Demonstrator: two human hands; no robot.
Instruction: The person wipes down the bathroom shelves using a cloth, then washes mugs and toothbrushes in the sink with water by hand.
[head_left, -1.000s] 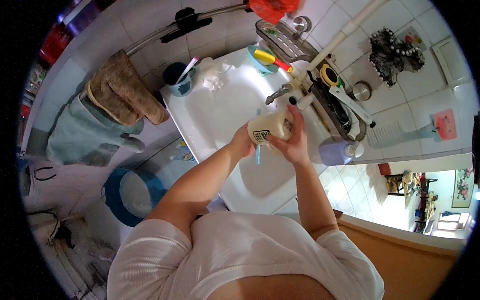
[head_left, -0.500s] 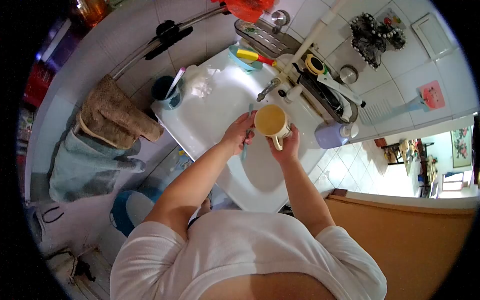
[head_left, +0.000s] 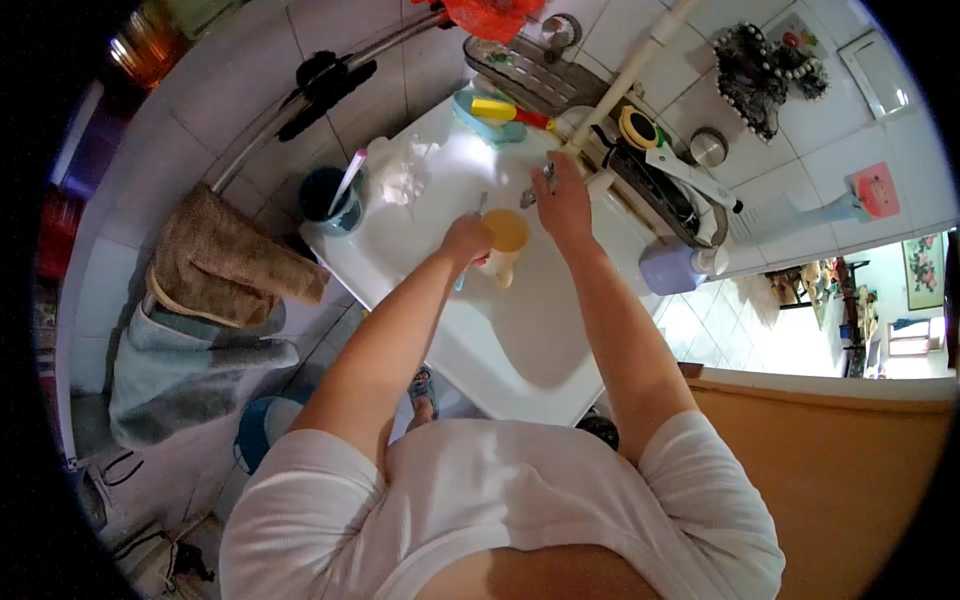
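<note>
My left hand [head_left: 468,240] is closed around a thin blue toothbrush [head_left: 483,201] and the side of a cream mug [head_left: 507,230]. The mug's yellowish inside faces up and its handle points toward me. Over the sink basin, the mug sits just below and left of the tap [head_left: 529,198]. My right hand [head_left: 566,207] is at that metal tap, fingers curled over its top. Part of the tap is hidden by the hand.
Around the white sink [head_left: 450,330] stand a dark blue cup [head_left: 330,202] with a brush, a crumpled white cloth [head_left: 398,172], a light-blue dish [head_left: 485,122] and a purple bottle [head_left: 672,270]. Towels [head_left: 215,250] hang at left. A pipe [head_left: 625,75] runs behind the tap.
My right hand has let go of the mug and moved up to the tap. The mug has shifted left and lower into the basin, now held by my left hand with the toothbrush.
</note>
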